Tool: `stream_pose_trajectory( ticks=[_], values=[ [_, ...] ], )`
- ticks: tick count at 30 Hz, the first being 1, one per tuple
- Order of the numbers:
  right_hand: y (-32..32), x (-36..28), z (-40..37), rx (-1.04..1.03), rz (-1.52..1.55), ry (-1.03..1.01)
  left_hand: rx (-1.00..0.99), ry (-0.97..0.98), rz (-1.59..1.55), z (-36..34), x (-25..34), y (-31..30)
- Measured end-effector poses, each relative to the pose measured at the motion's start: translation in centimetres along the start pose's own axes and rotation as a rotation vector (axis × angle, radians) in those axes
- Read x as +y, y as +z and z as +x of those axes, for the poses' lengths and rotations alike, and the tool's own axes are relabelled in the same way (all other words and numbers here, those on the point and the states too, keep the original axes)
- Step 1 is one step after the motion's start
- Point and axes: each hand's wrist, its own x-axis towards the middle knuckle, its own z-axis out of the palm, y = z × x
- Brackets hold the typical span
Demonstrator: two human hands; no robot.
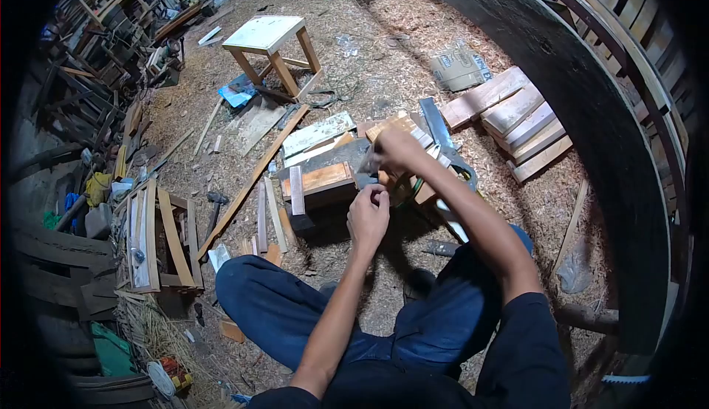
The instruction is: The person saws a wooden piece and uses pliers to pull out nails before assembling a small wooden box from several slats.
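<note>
Over the low wooden work block (317,200) in the middle, my left hand (368,217) has its fingers curled together near the block's right end; anything between them is too small to make out. My right hand (395,150) is just above and to the right, its fingers closed round something dark and blurred. An orange-brown wood piece (317,178) lies on the block, with a short pale strip (297,190) across its left end. Behind the hands are a light wood block (391,126) and a handsaw (436,122), whose handle reaches down to the right.
A small white-topped stool (264,33) stands at the back. Stacked boards (528,124) lie to the right, a long strip (255,180) and a hammer (216,200) to the left. A slatted wooden frame (156,239) is farther left. Shavings cover the ground.
</note>
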Motion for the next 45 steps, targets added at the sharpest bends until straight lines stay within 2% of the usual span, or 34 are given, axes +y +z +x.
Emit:
stream_pose_trajectory(
  ticks=[1,2,3,5,6,7,9,11,13,15,17,19,25,27,29,30,31,33,36,37,39,41,43,45],
  values=[
    [-1.9,0.3,0.4,0.015,0.056,-0.012,-0.08,0.036,0.022,0.2,1.2,-1.1],
    [-3.7,0.7,0.1,-0.025,0.12,0.124,-0.161,0.041,0.024,0.4,2.6,-2.4],
    [-4.0,2.2,0.8,-0.009,0.174,0.159,-0.158,0.041,0.022,0.8,3.6,-3.6],
    [-5.4,3.1,0.8,0.123,0.252,0.134,-0.236,0.225,0.211,1.8,5.2,-5.5],
    [-4.0,4.5,1.2,0.22,0.32,0.13,-0.276,0.273,0.238,2.6,5.6,-6.3],
    [-3.7,4.6,1.1,0.221,0.316,0.129,-0.336,0.295,0.333,3.5,6.4,-7.1],
    [-2.8,5.0,0.7,0.339,0.375,0.209,-0.32,0.355,0.412,4.8,7.0,-8.4],
    [-2.2,6.2,0.6,0.327,0.316,0.259,-0.3,0.388,0.462,5.8,6.7,-9.4],
    [-3.0,6.6,0.2,0.146,0.268,0.374,-0.269,0.351,0.386,6.9,5.7,-10.0],
    [-3.4,7.2,-0.5,0.069,0.186,0.421,-0.236,0.287,0.343,7.3,5.0,-10.5],
    [-3.8,7.5,-0.7,-0.058,0.075,0.327,-0.232,0.287,0.326,7.7,4.6,-11.4],
    [-3.4,7.9,-0.4,-0.06,0.152,0.245,-0.224,0.26,0.302,8.5,3.7,-11.9],
    [-7.0,6.4,-1.6,-0.081,0.016,0.391,-0.185,0.143,0.299,9.9,3.1,-14.2],
    [-8.4,5.6,-1.8,-0.091,-0.004,0.402,-0.14,0.158,0.261,10.4,2.7,-14.6],
    [-10.3,2.9,-1.3,-0.052,0.143,0.29,-0.01,0.281,0.136,11.0,2.1,-14.6],
    [-9.7,2.3,-1.0,0.031,0.312,0.157,0.012,0.302,0.087,10.9,2.6,-14.5],
    [-10.8,-0.3,-0.8,-0.047,0.451,0.187,0.023,0.29,0.09,10.8,2.8,-14.0],
    [-9.9,-2.7,-0.1,-0.072,0.636,0.148,-0.026,0.375,-0.147,10.4,3.2,-12.7],
    [-8.7,-5.4,0.4,-0.126,0.782,0.069,-0.097,0.397,-0.189,9.6,3.3,-11.2],
    [-8.4,-5.6,0.5,-0.133,0.783,0.071,-0.097,0.39,-0.19,9.5,3.2,-11.0],
    [-8.2,-5.6,0.9,-0.185,0.579,0.032,-0.171,0.296,-0.23,9.3,3.2,-10.9],
    [-8.0,-5.5,0.7,-0.185,0.589,0.052,-0.206,0.27,-0.244,9.4,3.0,-11.0],
    [-7.9,-5.2,0.4,-0.197,0.753,0.059,-0.313,0.212,-0.411,9.8,2.1,-10.2],
    [-8.0,-4.9,0.0,-0.177,0.769,0.066,-0.317,0.217,-0.43,10.2,1.9,-9.5]
  ],
)
